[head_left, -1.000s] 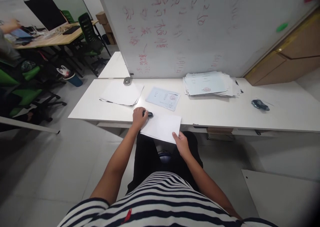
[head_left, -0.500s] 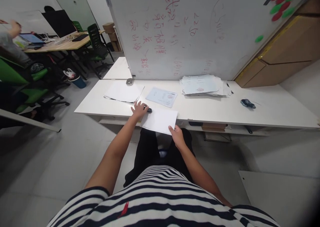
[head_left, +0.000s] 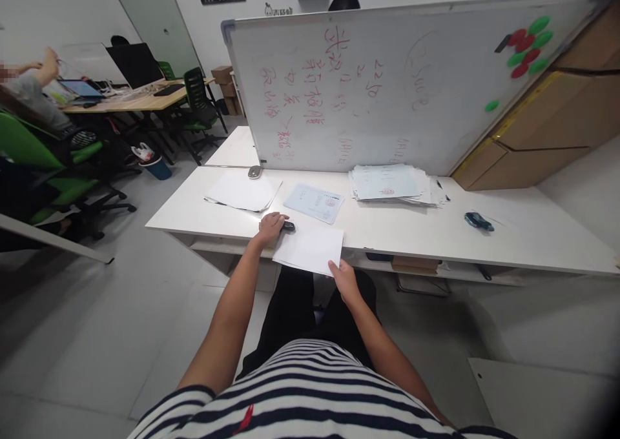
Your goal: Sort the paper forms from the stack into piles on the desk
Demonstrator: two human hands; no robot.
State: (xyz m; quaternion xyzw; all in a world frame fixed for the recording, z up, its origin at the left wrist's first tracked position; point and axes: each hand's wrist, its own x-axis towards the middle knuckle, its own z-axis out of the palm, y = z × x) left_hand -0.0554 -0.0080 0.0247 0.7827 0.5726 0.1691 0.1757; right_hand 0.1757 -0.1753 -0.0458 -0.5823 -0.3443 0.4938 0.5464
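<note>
My left hand (head_left: 272, 228) is closed over a small black stapler (head_left: 288, 226) at the upper left corner of some white paper sheets (head_left: 310, 246). The rounded end of the stapler sticks out over the paper; the rest is under my fingers. My right hand (head_left: 343, 279) pinches the lower right corner of the sheets, thumb on top, where they overhang the desk's front edge. Just beyond lies a pale blue printed sheet (head_left: 314, 203) with a red stamp. Left of it is a loose pile of white paper (head_left: 242, 190).
A whiteboard (head_left: 411, 58) stands along the back of the white desk (head_left: 411, 232). Before it lie a thick paper stack (head_left: 385, 182) and a computer mouse (head_left: 254, 172). A dark teal object (head_left: 478, 221) sits at right, near cardboard boxes (head_left: 542, 110). Another person (head_left: 33, 97) sits far left.
My left fingers, spread beside the stapler before, have drawn together over it. My right hand keeps its pinch on the paper. The camera view has tilted up slightly.
</note>
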